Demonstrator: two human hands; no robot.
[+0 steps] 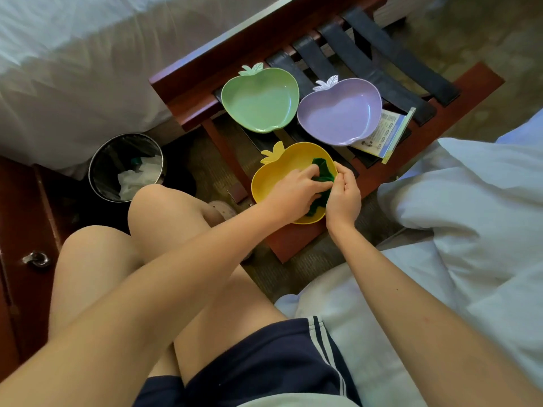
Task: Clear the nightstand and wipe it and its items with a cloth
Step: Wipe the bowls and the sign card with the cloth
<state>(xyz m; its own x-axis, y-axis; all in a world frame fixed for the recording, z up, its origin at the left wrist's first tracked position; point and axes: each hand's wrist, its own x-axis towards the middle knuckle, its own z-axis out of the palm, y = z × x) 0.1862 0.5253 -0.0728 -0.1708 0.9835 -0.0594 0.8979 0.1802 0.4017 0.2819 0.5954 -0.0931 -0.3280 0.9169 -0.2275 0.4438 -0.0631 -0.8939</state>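
While the left hand [295, 188] presses the cloth [323, 174] into the yellow dish [264, 183] on the rack [293, 239], the right hand [343, 196] pinches its rim; excess pressure could tip it off the edge.

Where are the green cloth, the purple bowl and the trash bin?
green cloth [410, 168], head view, upper fold inside yellow bowl.
purple bowl [340, 113], head view, inner floor.
trash bin [97, 160], head view, left rim.
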